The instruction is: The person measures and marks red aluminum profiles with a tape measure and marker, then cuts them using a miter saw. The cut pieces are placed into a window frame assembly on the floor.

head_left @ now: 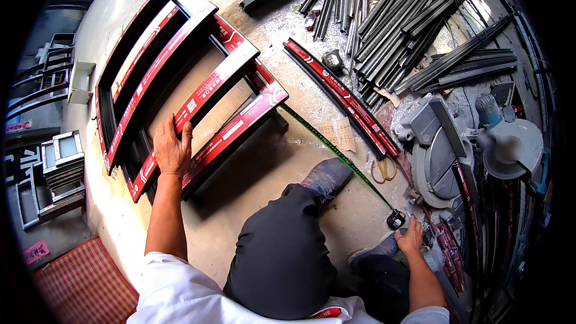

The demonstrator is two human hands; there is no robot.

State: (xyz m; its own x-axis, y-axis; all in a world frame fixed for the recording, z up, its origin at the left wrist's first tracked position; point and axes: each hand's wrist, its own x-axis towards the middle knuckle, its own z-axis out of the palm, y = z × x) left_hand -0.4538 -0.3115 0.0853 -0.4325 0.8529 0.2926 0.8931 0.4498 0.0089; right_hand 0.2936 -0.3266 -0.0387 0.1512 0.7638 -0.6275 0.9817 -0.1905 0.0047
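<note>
A stack of black window frames (223,78), their rails wrapped in red and white film, stands at left with brown cardboard showing in the openings. My left hand (172,147) lies on one wrapped rail, fingers stretched and thumb apart. From the stack's right corner a green tape blade (336,153) runs down to a black tape measure (396,220). Close beside that case is my right hand (410,238), its fingers drawn together; whatever they hold, if anything, is too small to make out.
Two red-filmed profiles (342,96) lie ahead, with another tape measure (332,60) beside them. Dark profile offcuts (399,30) are heaped at far right. A grey cutting saw (435,153) stands at right. Small frames (63,168) and a checked mat (87,282) are at left.
</note>
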